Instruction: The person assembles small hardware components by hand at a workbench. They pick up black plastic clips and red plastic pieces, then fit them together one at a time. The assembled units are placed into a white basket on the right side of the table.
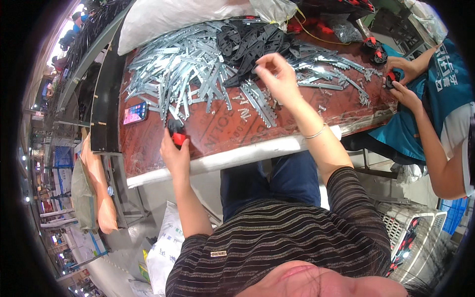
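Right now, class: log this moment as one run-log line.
left hand: holds black-and-red part | right hand: reaching over metal strips | table: phone

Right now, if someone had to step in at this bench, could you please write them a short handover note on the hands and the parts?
Left hand: at the near table edge, gripping a small black and red part.
Right hand: raised over the middle of the table, fingers pinched; whether it holds anything is too small to tell.
Parts: metal strips heaped across the far left, black plastic pieces piled behind the right hand, loose screws scattered near it. A phone lies at the left.
A co-worker's hands at the right handle another black and red piece.
Done: cannot tell. Left: large piles remain.
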Motion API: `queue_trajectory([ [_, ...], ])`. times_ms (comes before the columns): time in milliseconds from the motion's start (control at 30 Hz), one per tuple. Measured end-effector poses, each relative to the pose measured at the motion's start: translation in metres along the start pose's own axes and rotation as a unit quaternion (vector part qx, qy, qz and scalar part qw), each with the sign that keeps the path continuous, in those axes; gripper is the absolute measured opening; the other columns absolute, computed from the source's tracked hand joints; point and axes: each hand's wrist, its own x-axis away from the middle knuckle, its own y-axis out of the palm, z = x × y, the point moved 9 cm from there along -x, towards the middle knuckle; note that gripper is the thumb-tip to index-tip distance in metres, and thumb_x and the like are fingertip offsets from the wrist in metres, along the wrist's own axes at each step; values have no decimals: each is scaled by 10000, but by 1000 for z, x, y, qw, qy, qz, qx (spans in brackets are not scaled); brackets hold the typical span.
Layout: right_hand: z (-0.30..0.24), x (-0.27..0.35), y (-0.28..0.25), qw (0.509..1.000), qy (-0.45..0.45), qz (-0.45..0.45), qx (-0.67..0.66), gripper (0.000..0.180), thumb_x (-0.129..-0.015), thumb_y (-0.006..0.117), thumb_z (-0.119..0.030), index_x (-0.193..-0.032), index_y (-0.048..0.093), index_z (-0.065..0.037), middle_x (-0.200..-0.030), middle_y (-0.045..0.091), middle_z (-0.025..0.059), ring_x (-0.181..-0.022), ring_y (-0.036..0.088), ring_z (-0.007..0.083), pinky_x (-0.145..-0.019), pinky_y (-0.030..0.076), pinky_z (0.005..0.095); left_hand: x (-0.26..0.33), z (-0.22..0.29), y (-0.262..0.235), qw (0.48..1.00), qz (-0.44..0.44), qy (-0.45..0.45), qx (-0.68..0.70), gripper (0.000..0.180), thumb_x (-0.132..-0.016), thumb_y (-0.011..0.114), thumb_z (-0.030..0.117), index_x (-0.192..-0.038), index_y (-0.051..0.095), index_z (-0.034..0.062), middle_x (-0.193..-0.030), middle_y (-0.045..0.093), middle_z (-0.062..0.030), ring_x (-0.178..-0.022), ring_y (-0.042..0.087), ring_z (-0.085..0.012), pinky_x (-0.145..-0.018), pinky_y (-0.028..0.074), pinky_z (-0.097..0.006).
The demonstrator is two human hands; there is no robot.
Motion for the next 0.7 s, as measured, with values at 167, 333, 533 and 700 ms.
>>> queue_trajectory([
  [167,36,-70,-85,968,-4,96,230,172,-785,575,-124,-935,615,-51,-880,635,101,-783,630,220,-704,490,328,-1,-3,-17,998,16,-32,-44,680,-701,743,191,-1296,449,40,-1225,509,-180,-1137,448,-359,-971,357,-437],
  [333,118,-142,-119,914,33,25,402,303,-819,520,-207,-1095,605,-114,-1042,633,147,-970,605,319,-844,474,413,-15,62,-38,989,105,88,55,609,-717,733,172,-1258,483,49,-1275,472,-157,-1217,395,-324,-1011,318,-424],
  [533,174,-170,-109,801,227,-42,553,455,-824,536,-315,-1260,497,-195,-1263,526,138,-1164,494,346,-972,413,413,-53,166,17,887,-21,106,450,410,-783,629,17,-1178,521,10,-1294,444,-110,-1180,452,-205,-972,373,-351],
  [700,178,-171,-119,811,229,6,538,324,-792,569,-259,-1092,551,-140,-1144,586,135,-1072,551,333,-902,444,418,-69,173,71,851,-30,90,517,344,-812,593,-17,-1149,529,15,-1185,517,-78,-1090,501,-156,-924,401,-295],
])
